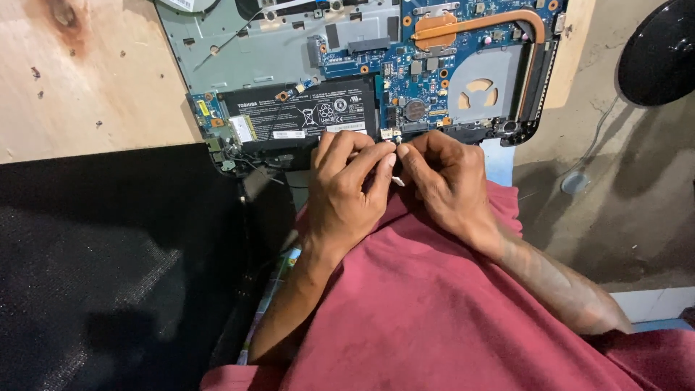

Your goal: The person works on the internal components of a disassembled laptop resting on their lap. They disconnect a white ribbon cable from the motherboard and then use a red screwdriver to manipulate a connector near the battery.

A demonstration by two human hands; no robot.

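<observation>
Pinching small white connector (pixel 397 180), both hands (L hand (pixel 346 192), R hand (pixel 441 181)) below black-labelled battery (pixel 304 116)

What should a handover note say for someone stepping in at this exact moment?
Left hand: fingers curled, pinching a small white piece at the near edge of the opened laptop.
Right hand: fingers meet the left's at that same piece.
Laptop lies on the wooden table, bottom cover off, blue circuit board, copper heat pipe and black battery exposed.
Done: the inside is open.
Left: whatever the piece joins; too small to tell if it is attached or free.
</observation>
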